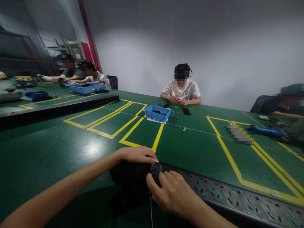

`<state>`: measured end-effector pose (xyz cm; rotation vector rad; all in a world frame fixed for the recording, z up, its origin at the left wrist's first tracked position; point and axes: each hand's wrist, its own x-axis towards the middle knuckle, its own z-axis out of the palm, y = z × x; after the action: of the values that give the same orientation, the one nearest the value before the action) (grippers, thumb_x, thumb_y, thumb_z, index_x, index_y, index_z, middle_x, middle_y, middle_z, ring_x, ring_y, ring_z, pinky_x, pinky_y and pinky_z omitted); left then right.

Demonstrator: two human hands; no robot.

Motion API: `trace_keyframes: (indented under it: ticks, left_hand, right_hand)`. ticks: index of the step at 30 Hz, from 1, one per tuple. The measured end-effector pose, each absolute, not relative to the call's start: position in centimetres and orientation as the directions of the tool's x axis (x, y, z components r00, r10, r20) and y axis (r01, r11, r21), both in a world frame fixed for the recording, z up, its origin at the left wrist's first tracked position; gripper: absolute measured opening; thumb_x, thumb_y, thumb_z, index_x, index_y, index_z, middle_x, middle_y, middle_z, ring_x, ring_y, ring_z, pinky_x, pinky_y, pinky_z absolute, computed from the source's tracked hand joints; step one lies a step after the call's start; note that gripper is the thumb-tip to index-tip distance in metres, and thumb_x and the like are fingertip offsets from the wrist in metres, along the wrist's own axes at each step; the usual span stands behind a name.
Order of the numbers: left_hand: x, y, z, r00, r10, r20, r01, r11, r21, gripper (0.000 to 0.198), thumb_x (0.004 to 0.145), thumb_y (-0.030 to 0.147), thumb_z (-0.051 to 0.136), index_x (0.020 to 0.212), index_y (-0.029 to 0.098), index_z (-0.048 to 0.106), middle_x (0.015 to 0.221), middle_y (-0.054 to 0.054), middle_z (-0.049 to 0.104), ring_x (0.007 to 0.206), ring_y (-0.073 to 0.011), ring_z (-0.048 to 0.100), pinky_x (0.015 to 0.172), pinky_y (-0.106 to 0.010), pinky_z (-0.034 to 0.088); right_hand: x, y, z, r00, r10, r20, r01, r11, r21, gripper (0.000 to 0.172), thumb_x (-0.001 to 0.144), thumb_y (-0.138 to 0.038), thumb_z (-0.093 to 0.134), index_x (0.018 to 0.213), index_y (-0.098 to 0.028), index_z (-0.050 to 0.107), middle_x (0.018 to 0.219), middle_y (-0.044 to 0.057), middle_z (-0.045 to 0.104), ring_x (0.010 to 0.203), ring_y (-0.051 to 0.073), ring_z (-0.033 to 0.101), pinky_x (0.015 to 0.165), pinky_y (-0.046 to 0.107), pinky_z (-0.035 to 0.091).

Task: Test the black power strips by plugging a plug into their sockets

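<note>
My right hand [172, 191] pinches a dark round plug [156, 167] between thumb and fingers, with its cord [151, 207] hanging down toward me. Under and beside the plug runs a long black power strip [228, 193] with slotted sockets and red buttons, lying along the near table edge. My left hand [139, 155] lies palm down over the strip's left end, fingers stretched toward the plug, their tips at its far side. Whether the plug's prongs are in a socket is hidden by my hands.
A blue bin [158, 114] with dark items stands mid-table on the green top [95, 171] with yellow tape outlines. Across sits a person [181, 90] near a black phone [186, 111]. Another blue bin [86, 88] and a black strip [59, 109] are at left; a blue tool [268, 130] is at right.
</note>
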<state>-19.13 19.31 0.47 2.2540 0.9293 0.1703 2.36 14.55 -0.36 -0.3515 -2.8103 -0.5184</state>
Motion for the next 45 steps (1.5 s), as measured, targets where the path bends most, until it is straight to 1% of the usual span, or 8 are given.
trace_keyframes:
  ticks: [11, 19, 23, 28, 33, 45]
  left_hand:
    - [-19.12, 19.44, 0.46, 0.745, 0.654, -0.131, 0.567, -0.517, 0.641, 0.038, 0.089, 0.045, 0.037, 0.104, 0.019, 0.059, 0.099, -0.003, 0.062, 0.096, -0.0179, 0.053, 0.082, -0.025, 0.037]
    - [-19.03, 19.28, 0.68, 0.744, 0.655, -0.131, 0.569, -0.519, 0.638, 0.038, 0.090, 0.045, 0.036, 0.103, 0.018, 0.060, 0.099, -0.003, 0.062, 0.096, -0.0178, 0.053, 0.082, -0.025, 0.037]
    - [-19.07, 19.28, 0.60, 0.738, 0.661, -0.137, 0.576, -0.510, 0.639, 0.037, 0.090, 0.045, 0.036, 0.104, 0.019, 0.059, 0.098, -0.003, 0.062, 0.095, -0.0177, 0.053, 0.082, -0.024, 0.037]
    - [-19.09, 19.32, 0.56, 0.736, 0.661, -0.148, 0.579, -0.500, 0.644, 0.038, 0.090, 0.045, 0.036, 0.105, 0.019, 0.059, 0.099, -0.003, 0.062, 0.096, -0.0179, 0.053, 0.082, -0.024, 0.037]
    - [-19.04, 19.25, 0.66, 0.736, 0.661, -0.147, 0.579, -0.502, 0.642, 0.038, 0.090, 0.045, 0.036, 0.104, 0.018, 0.059, 0.100, -0.004, 0.062, 0.096, -0.0175, 0.053, 0.082, -0.023, 0.037]
    - [-19.08, 19.28, 0.66, 0.743, 0.654, -0.141, 0.573, -0.514, 0.639, 0.038, 0.090, 0.044, 0.036, 0.103, 0.017, 0.059, 0.099, -0.004, 0.062, 0.096, -0.0177, 0.053, 0.081, -0.023, 0.038]
  right_hand:
    - [2.33, 14.47, -0.36, -0.928, 0.184, 0.325, 0.292, 0.900, 0.324, 0.033, 0.084, -0.022, 0.042, 0.116, -0.015, 0.040, 0.074, 0.006, 0.058, 0.060, 0.016, 0.053, 0.052, 0.027, 0.030]
    - [2.34, 14.49, -0.49, -0.936, 0.188, 0.297, 0.284, 0.902, 0.326, 0.035, 0.083, -0.022, 0.043, 0.117, -0.015, 0.040, 0.076, 0.006, 0.057, 0.062, 0.017, 0.054, 0.051, 0.029, 0.032]
    - [2.33, 14.47, -0.41, -0.934, 0.184, 0.306, 0.282, 0.906, 0.316, 0.034, 0.084, -0.023, 0.042, 0.116, -0.015, 0.041, 0.075, 0.006, 0.056, 0.062, 0.017, 0.054, 0.051, 0.028, 0.032]
    - [2.37, 14.51, -0.34, -0.930, 0.181, 0.318, 0.283, 0.907, 0.312, 0.031, 0.085, -0.023, 0.040, 0.115, -0.014, 0.041, 0.074, 0.006, 0.056, 0.061, 0.016, 0.053, 0.051, 0.028, 0.031]
    - [2.39, 14.52, -0.46, -0.939, 0.183, 0.291, 0.275, 0.908, 0.315, 0.033, 0.084, -0.024, 0.042, 0.116, -0.015, 0.040, 0.074, 0.005, 0.056, 0.061, 0.016, 0.053, 0.051, 0.028, 0.031]
    - [2.34, 14.60, -0.55, -0.937, 0.186, 0.296, 0.282, 0.903, 0.325, 0.032, 0.085, -0.025, 0.041, 0.116, -0.015, 0.040, 0.076, 0.006, 0.056, 0.062, 0.016, 0.053, 0.051, 0.028, 0.030]
